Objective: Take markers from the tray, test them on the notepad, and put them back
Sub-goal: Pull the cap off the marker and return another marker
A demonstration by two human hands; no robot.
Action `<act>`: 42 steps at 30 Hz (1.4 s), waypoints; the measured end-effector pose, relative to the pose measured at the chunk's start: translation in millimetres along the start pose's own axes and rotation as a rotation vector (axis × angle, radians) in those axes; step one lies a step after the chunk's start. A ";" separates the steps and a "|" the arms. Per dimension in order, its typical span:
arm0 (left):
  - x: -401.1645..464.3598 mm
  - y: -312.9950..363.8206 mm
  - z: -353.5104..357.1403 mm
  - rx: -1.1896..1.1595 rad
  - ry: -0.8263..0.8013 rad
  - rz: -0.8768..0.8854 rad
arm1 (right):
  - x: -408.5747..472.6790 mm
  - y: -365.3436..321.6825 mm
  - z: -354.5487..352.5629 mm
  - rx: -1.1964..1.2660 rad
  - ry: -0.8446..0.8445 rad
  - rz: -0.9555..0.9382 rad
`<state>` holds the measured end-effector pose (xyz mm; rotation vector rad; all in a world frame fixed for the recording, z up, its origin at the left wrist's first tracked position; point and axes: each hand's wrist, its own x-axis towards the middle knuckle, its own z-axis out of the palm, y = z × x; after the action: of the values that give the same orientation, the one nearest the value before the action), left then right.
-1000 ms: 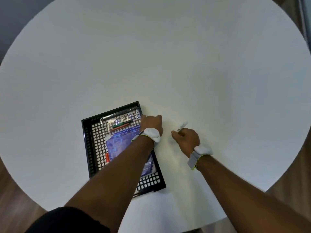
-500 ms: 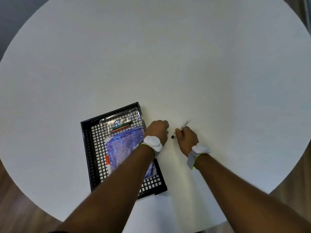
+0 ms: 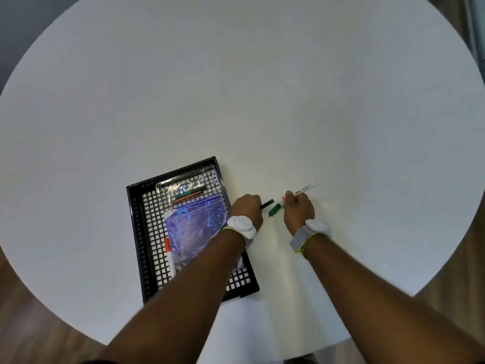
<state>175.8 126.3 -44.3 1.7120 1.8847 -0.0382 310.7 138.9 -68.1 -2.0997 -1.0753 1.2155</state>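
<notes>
My right hand [image 3: 299, 211] grips a white marker [image 3: 304, 188] just right of the tray; its green end [image 3: 275, 209] points down-left toward my left hand. My left hand [image 3: 246, 210] is closed on a short dark piece [image 3: 267, 203], seemingly a cap, that sticks out toward the marker's green end, a small gap apart. The black mesh tray [image 3: 136, 222] holds a purple-blue notepad [image 3: 194, 227], a clear pack with a green and a red marker [image 3: 187, 194], and a white marker with a red cap [image 3: 169, 254] along the notepad's left side.
Everything sits on a round white table [image 3: 262, 88], with the tray near its front edge. My left forearm crosses the tray's lower right part. Wooden floor [image 3: 23, 324] shows beyond the table's rim.
My left hand moved off the tray's corner to the marker. The dark piece now sits in my left hand, apart from the marker, whose green end shows.
</notes>
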 end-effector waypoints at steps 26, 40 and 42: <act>-16.0 -7.6 -38.5 -0.156 0.055 -0.044 | -21.8 3.2 11.4 -0.632 -0.255 -0.057; -38.7 -72.8 -95.7 -0.257 0.190 -0.051 | -47.7 -95.4 49.0 -0.571 -0.362 -0.783; -36.8 -90.6 -103.8 -0.231 0.201 -0.057 | -49.1 -105.1 66.1 -0.660 -0.431 -0.811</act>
<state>51.5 118.6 25.2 1.5525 1.9939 0.3289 197.5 160.5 -0.4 -1.4642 -2.4762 0.9603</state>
